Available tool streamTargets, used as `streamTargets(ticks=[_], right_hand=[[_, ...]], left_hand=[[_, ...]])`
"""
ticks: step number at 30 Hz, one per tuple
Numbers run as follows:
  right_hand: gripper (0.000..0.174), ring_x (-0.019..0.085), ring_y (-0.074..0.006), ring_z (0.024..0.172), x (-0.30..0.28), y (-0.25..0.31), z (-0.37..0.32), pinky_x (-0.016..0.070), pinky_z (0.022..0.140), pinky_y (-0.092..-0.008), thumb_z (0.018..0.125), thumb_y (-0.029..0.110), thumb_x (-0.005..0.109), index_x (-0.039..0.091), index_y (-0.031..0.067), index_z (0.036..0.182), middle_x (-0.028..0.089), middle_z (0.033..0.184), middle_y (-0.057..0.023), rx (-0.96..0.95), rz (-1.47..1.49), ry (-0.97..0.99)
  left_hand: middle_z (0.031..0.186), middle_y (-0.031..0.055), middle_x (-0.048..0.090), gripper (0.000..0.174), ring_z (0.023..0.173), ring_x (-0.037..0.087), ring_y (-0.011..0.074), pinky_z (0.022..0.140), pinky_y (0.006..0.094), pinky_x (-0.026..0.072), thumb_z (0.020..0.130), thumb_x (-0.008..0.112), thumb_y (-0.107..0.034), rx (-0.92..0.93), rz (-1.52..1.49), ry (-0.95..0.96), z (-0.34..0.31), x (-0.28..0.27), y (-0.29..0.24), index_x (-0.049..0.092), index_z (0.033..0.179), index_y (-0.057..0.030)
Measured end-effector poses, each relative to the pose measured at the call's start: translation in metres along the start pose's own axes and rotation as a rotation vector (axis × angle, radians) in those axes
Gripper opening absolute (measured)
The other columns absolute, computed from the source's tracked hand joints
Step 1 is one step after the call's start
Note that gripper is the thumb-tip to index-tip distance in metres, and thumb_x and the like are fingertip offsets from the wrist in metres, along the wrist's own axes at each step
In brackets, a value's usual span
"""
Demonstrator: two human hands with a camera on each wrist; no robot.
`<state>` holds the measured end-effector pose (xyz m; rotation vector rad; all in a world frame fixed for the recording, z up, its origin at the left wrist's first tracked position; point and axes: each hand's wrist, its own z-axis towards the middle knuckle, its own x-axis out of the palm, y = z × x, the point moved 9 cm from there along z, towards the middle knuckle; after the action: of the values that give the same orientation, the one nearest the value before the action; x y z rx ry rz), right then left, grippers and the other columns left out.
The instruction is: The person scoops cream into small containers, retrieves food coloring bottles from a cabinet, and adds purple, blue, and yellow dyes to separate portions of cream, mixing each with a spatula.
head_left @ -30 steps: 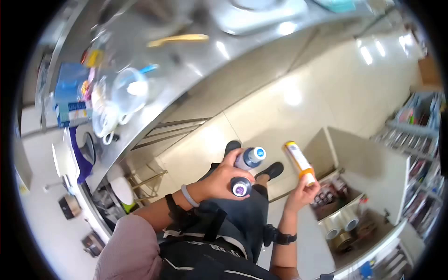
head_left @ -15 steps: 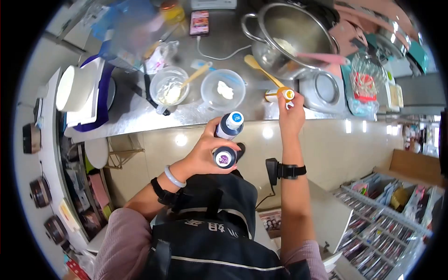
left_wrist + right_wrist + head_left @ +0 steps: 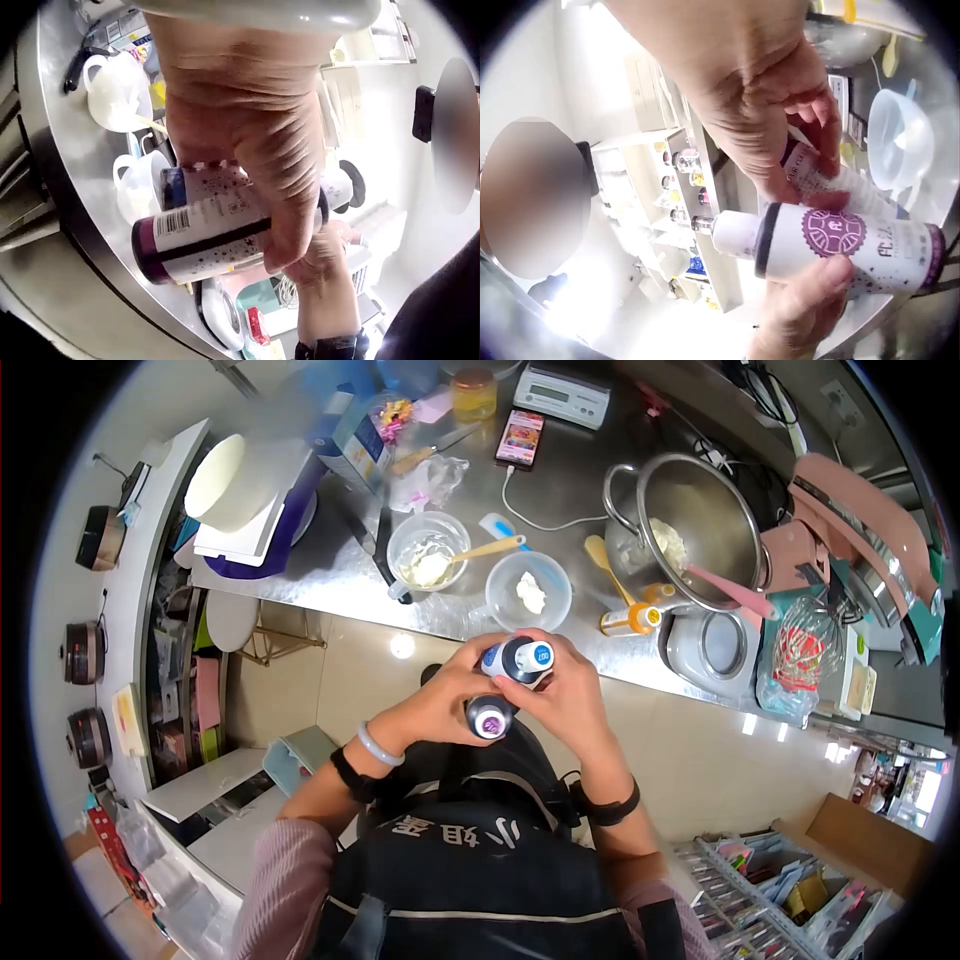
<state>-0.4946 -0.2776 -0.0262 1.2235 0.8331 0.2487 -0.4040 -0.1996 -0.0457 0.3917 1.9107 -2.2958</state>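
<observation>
Over the counter's front edge, my left hand (image 3: pixel 440 695) grips two bottles side by side. One bottle (image 3: pixel 217 232) has a white, star-speckled label, a purple base and a purple mark on its cap (image 3: pixel 489 723). Beyond it is a dark-shouldered bottle (image 3: pixel 520 658) with a blue mark on its white cap. My right hand (image 3: pixel 567 695) holds this blue-marked bottle from the other side, thumb toward the purple-marked one. In the right wrist view, the left thumb (image 3: pixel 832 271) presses the purple-marked bottle's label. An orange-labelled bottle (image 3: pixel 628 621) stands on the counter, beside another orange-capped bottle (image 3: pixel 658 594).
Two plastic measuring cups (image 3: pixel 548 575) (image 3: pixel 428 520) holding white cream are just beyond the hands. A large steel bowl (image 3: pixel 697 470) with a pink spatula (image 3: pixel 735 592) stands to the right, near a pink stand mixer (image 3: pixel 860 510). A phone (image 3: pixel 521 438) and scale (image 3: pixel 565 397) lie behind.
My right hand has put the orange-labelled bottle on the counter, let go and come left to grasp the blue-marked bottle. The head view has swung from the floor and open cabinet to the counter.
</observation>
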Motion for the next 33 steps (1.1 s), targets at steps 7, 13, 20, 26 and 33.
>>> streamTargets(ticks=[7,13,20,26,33], right_hand=[[0.045,0.066,-0.0181,0.078,-0.078,0.033,0.095,0.0531,0.068,-0.0307,0.068,0.013,0.077,0.06,-0.0001,0.108,0.066,0.091,-0.0117,-0.03,-0.039,-0.404],[0.051,0.063,-0.0351,0.089,-0.035,-0.035,0.208,0.0504,0.082,-0.0385,0.061,0.025,0.076,0.061,0.0039,0.105,0.065,0.097,-0.0188,0.025,-0.63,-0.242],[0.054,0.064,-0.0342,0.09,-0.019,-0.108,0.255,0.0509,0.08,-0.0393,0.062,0.03,0.079,0.06,0.0048,0.106,0.067,0.09,-0.0162,0.259,-0.793,-0.172],[0.032,0.056,-0.0281,0.05,0.062,0.039,0.186,0.0429,0.048,-0.0375,0.081,0.031,0.069,0.063,0.0044,0.097,0.057,0.062,-0.0123,-0.009,-0.59,-0.137],[0.023,0.057,-0.0248,0.05,0.125,0.047,0.119,0.0454,0.049,-0.0321,0.078,0.021,0.073,0.065,0.0016,0.087,0.059,0.06,-0.0127,0.25,-0.238,0.007]], left_hand=[[0.119,0.0152,0.057,0.032,0.11,0.055,0.0263,0.093,0.035,0.042,0.061,0.079,-0.009,-0.171,0.088,-0.33,-0.055,-0.108,0.015,0.063,0.089,-0.0047],[0.09,0.0053,0.062,0.034,0.085,0.058,0.0118,0.078,0.0262,0.0467,0.068,0.077,-0.009,-0.384,-0.069,-0.387,-0.082,-0.16,0.057,0.056,0.094,-0.0019],[0.097,0.011,0.054,0.053,0.089,0.053,0.0194,0.082,0.0319,0.043,0.073,0.074,-0.016,-0.416,-0.047,-0.121,-0.073,-0.204,0.085,0.04,0.11,-0.0008],[0.103,0.0191,0.057,0.059,0.097,0.058,0.0312,0.083,0.0367,0.0451,0.074,0.075,-0.029,-0.254,-0.032,0.109,-0.035,-0.204,0.098,0.046,0.115,0.0018],[0.097,0.0176,0.061,0.053,0.088,0.06,0.0344,0.075,0.0384,0.047,0.075,0.073,-0.034,-0.203,-0.107,0.427,-0.003,-0.181,0.088,0.054,0.111,-0.0007]])
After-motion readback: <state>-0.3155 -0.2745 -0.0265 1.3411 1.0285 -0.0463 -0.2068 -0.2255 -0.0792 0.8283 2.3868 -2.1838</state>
